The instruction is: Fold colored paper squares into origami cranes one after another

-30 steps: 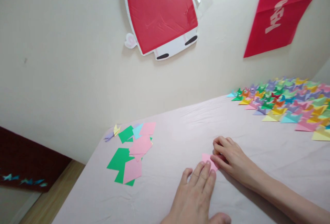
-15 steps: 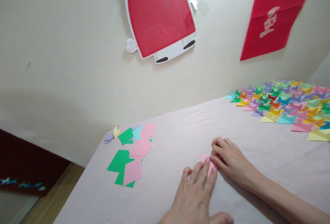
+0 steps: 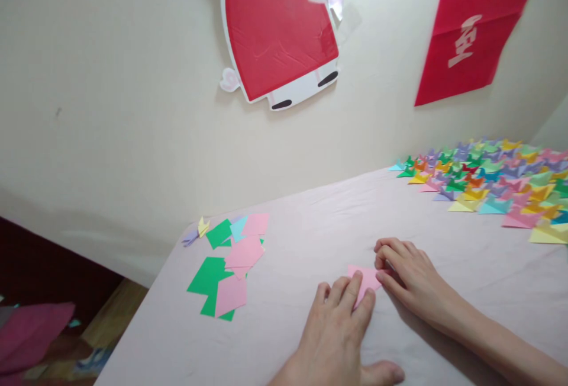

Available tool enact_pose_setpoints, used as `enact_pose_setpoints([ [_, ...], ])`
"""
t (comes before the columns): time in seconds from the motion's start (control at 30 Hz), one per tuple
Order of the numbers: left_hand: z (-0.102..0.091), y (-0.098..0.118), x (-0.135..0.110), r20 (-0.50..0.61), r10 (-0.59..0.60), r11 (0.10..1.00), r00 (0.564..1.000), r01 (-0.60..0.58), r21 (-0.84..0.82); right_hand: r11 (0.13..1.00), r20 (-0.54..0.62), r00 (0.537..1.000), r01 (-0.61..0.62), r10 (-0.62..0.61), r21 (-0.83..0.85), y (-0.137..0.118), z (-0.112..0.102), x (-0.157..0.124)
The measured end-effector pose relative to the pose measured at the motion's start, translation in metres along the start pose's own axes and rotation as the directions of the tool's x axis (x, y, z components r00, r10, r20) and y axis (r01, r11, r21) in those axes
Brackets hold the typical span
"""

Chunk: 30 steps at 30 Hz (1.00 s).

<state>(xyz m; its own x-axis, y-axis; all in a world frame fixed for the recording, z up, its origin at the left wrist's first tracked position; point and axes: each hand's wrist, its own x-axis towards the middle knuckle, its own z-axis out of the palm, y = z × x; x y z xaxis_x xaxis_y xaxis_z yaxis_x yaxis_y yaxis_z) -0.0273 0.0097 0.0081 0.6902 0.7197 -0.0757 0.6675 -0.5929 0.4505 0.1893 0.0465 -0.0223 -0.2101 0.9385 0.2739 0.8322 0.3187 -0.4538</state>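
Observation:
A small folded pink paper point(image 3: 366, 278) lies on the pale pink cloth of the table point(image 3: 310, 238). My left hand point(image 3: 339, 333) lies flat, palm down, and its stretched fingertips press on the paper's near edge. My right hand point(image 3: 406, 276) rests at the paper's right side. Its fingers are curled and pinch the paper's right edge against the cloth. Most of the paper is hidden under the fingers.
Loose green, pink and light blue paper squares point(image 3: 228, 264) lie at the table's left end, with a small yellow and purple folded piece point(image 3: 197, 231) beside them. Several folded coloured paper figures point(image 3: 492, 182) cover the far right. Beyond the left table edge the floor point(image 3: 89, 338) drops away.
My right hand has slid a little to the right, so more of the pink paper shows. My left fingers have crept forward onto it. The camera has shifted slightly.

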Motion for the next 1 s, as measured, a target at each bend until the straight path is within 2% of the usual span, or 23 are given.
enact_pose_setpoints([
  [0.27, 0.003, -0.002, 0.003, -0.011, 0.011, 1.0, 1.0, -0.01, 0.024, 0.996, -0.016, 0.998, -0.057, 0.058, 0.07, 0.008, -0.001, -0.003],
  [0.43, -0.001, -0.002, 0.001, 0.026, 0.025, 1.0, 0.999, -0.025, -0.016, 0.987, -0.058, 0.994, -0.086, 0.095, 0.136, 0.009, -0.001, -0.002],
  [0.57, -0.004, -0.002, 0.002, 0.082, 0.034, 0.999, 0.996, -0.033, -0.018, 0.987, -0.044, 0.994, -0.088, 0.095, 0.136, 0.006, -0.002, -0.001],
  [0.77, 0.006, -0.01, 0.005, 0.096, 0.033, 0.999, 0.995, -0.037, 0.038, 0.992, -0.068, 0.995, -0.063, 0.07, 0.107, 0.006, -0.001, 0.0],
  [1.0, 0.011, -0.014, 0.005, 0.137, 0.03, 1.0, 0.99, -0.03, -0.001, 0.992, -0.022, 0.998, -0.054, 0.057, 0.118, 0.006, -0.003, 0.002],
])
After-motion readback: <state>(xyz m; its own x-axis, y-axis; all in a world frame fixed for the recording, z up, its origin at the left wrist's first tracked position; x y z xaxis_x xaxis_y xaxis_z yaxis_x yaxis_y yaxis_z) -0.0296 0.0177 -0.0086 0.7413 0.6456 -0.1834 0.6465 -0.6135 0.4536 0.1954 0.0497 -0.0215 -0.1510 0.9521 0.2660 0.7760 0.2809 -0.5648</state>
